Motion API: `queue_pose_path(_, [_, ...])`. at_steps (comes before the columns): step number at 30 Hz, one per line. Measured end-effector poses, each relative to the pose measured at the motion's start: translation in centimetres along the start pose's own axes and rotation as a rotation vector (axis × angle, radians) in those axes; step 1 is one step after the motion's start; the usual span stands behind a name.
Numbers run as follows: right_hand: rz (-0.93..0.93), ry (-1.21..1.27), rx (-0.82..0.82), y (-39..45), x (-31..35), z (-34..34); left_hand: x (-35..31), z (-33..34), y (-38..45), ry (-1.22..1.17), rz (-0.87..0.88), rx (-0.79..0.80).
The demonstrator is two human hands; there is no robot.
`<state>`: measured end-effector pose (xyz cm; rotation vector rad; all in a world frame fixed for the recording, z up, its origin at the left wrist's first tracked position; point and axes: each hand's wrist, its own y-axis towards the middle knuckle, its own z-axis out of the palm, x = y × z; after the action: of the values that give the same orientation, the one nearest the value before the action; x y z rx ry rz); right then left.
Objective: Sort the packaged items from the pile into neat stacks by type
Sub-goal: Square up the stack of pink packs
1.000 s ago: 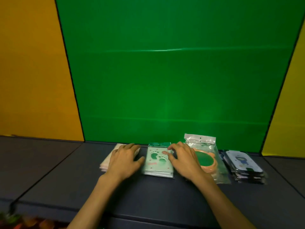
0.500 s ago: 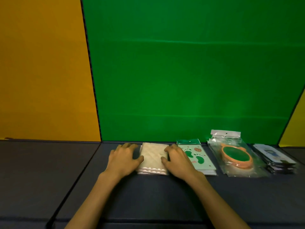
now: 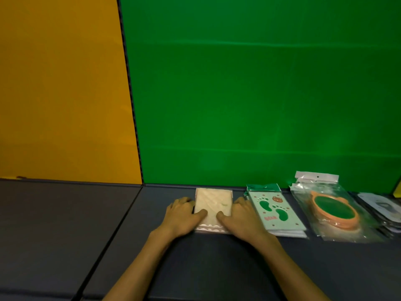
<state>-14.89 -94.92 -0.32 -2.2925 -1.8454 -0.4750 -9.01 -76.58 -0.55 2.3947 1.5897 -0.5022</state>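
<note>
A stack of cream packets [image 3: 213, 203] lies on the dark mat by the green wall. My left hand [image 3: 181, 216] presses its left edge and my right hand [image 3: 243, 217] presses its right edge, both thumbs resting on top. To the right lies a stack of pale green footprint packets [image 3: 275, 210]. Further right is a clear bag with an orange-rimmed green dish [image 3: 334, 210]. A stack of dark and white packets [image 3: 382, 207] sits at the frame's right edge, partly cut off.
The dark padded mat [image 3: 217, 263] has a seam [image 3: 112, 231] running diagonally on the left. A green wall panel [image 3: 260, 94] and an orange panel [image 3: 60, 94] stand right behind the stacks.
My hands moved from the footprint stack to the cream stack and now squeeze its sides. The view has swung left, so the stacks sit further right.
</note>
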Motion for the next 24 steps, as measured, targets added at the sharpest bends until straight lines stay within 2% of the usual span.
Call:
queue_pose_path(2, [0.024,0.065,-0.031,0.2,0.3,0.4,-0.3,-0.1,0.2,-0.135,-0.043,0.023])
queue_pose_path(6, [0.153,0.311,-0.057,1.3,1.5,1.4,0.3,-0.7,1.5,-0.607,-0.188,0.074])
queue_pose_path(9, [0.234,0.596,-0.045,2.1,2.5,1.9,1.1,-1.3,1.6,-0.892,-0.273,0.077])
queue_pose_path(12, [0.286,0.998,-0.027,2.7,4.2,1.9,2.6,-2.2,1.7,-1.079,-0.205,0.043])
queue_pose_path(14, [0.257,1.149,-0.047,3.1,5.5,1.6,3.7,-2.8,1.5,-1.108,-0.138,-0.027])
queue_pose_path(16, [0.175,1.169,-0.078,4.0,6.8,1.6,5.0,-3.2,1.3,-1.062,-0.059,-0.115])
queue_pose_path(21, [-0.140,0.950,-0.166,4.9,9.9,3.0,8.0,-3.5,1.5,-0.750,0.068,-0.296])
queue_pose_path(24, [-0.176,0.889,-0.163,5.4,11.0,3.8,9.1,-4.0,1.8,-0.691,0.074,-0.291])
